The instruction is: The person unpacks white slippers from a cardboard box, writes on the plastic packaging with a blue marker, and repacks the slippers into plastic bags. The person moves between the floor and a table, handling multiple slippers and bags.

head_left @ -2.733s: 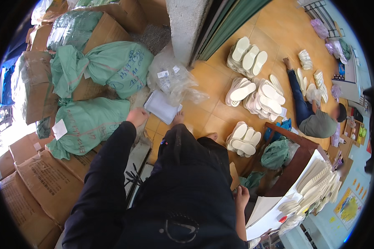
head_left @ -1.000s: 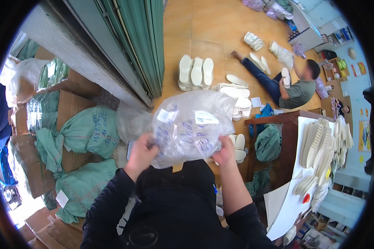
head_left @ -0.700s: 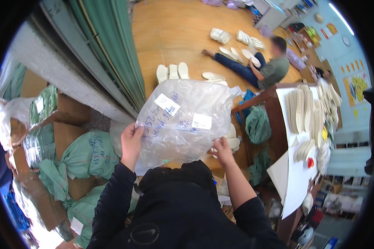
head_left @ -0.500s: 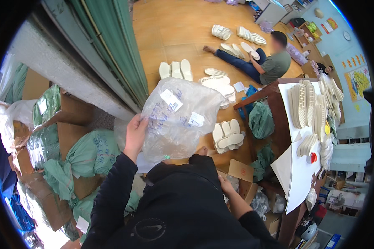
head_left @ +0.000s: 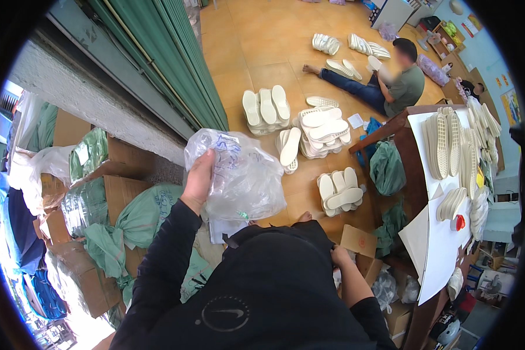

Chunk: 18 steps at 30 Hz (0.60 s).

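Observation:
My left hand (head_left: 199, 178) is closed on the edge of a clear, crumpled plastic bag (head_left: 248, 184) with blue handwriting on it. The bag hangs in front of my body, above the floor. Down by my dark trousers, at the hip, is my right hand (head_left: 340, 255); its fingers are mostly hidden there. Beyond the bag, stacks of white shoe soles (head_left: 266, 105) stand on the tiled floor, with another stack (head_left: 339, 191) nearer to me.
Green sacks (head_left: 143, 216) and cardboard boxes (head_left: 125, 154) are piled at left, beside a green folding shutter (head_left: 172, 64). A seated person (head_left: 405, 87) handles a sole. At right, a table (head_left: 417, 245) bears more soles (head_left: 443, 143). An open carton (head_left: 361, 248) stands below it.
The bag has turned and bunched up in my left hand, so its white labels no longer show. My view has shifted left, and the seated person's sole is held higher.

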{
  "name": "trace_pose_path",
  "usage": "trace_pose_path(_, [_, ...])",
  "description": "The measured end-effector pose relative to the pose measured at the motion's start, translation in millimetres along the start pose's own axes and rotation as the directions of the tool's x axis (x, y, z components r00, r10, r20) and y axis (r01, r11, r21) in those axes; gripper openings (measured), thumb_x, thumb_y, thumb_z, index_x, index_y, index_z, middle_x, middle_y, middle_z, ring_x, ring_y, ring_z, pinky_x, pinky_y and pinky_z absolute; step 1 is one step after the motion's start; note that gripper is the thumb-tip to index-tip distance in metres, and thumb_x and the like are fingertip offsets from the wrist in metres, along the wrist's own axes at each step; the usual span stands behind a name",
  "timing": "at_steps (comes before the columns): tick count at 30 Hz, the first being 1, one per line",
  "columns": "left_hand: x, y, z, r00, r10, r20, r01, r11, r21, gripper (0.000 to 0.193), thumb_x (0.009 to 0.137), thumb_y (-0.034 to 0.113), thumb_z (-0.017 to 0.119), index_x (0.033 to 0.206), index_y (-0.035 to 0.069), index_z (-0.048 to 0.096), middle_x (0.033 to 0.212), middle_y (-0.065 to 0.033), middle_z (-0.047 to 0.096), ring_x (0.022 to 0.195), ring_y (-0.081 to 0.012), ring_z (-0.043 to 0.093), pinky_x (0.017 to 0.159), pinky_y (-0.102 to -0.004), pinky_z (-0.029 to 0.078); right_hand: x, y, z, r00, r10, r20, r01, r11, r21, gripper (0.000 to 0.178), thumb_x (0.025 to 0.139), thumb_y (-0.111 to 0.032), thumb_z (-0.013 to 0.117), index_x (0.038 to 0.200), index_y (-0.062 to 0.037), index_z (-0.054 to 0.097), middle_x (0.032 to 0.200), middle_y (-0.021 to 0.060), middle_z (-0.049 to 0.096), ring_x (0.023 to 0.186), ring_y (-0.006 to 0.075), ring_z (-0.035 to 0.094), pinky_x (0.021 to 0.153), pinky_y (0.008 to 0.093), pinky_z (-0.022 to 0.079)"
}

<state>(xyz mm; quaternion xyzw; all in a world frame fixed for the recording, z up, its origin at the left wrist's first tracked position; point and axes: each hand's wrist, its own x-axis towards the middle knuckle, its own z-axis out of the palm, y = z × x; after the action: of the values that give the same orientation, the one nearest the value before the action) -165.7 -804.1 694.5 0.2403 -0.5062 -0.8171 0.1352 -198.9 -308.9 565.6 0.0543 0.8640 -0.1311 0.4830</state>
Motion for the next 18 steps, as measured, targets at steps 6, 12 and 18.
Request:
trace_pose_path(6, [-19.5,30.2,-5.8,0.968,0.056,0.245,-0.021,0.989,-0.146,0.060,0.095,0.024,0.056,0.145,-0.006,0.042,0.135,-0.0104,0.058,0.123,-0.0183,0.056,0.106,-0.0314,0.042,-20.1,-12.4,-20.2,0.962,0.096,0.256,-0.134,0.982,0.134,0.040,0.095,-0.010,0.053,0.135,-0.0039,0.057,0.093,0.0225,0.072,0.067,0.0336,0.073,0.055,0.0424,0.063])
trace_pose_path(12, [-26.4,27.6,-19.9,0.976,0.030,0.216,-0.038,0.999,0.036,0.067,0.078,0.002,0.057,0.144,-0.004,0.045,0.132,-0.0089,0.061,0.121,-0.0176,0.058,0.106,-0.0311,0.042,-34.0,-11.8,-26.3,0.942,0.066,0.328,-0.156,0.954,0.256,0.046,0.093,-0.007,0.057,0.139,-0.0019,0.052,0.090,0.0200,0.073,0.069,0.0299,0.073,0.055,0.0401,0.062])
trace_pose_path(18, [-29.8,12.8,-37.1,0.985,-0.055,0.161,0.018,0.974,0.224,0.061,0.082,-0.003,0.053,0.143,-0.005,0.046,0.131,-0.0083,0.061,0.119,-0.0158,0.057,0.103,-0.0295,0.043,-45.6,-0.1,-13.6,0.975,0.101,0.199,-0.151,0.956,0.253,0.036,0.094,-0.016,0.059,0.124,0.0041,0.059,0.090,0.0202,0.072,0.067,0.0308,0.073,0.055,0.0424,0.062])
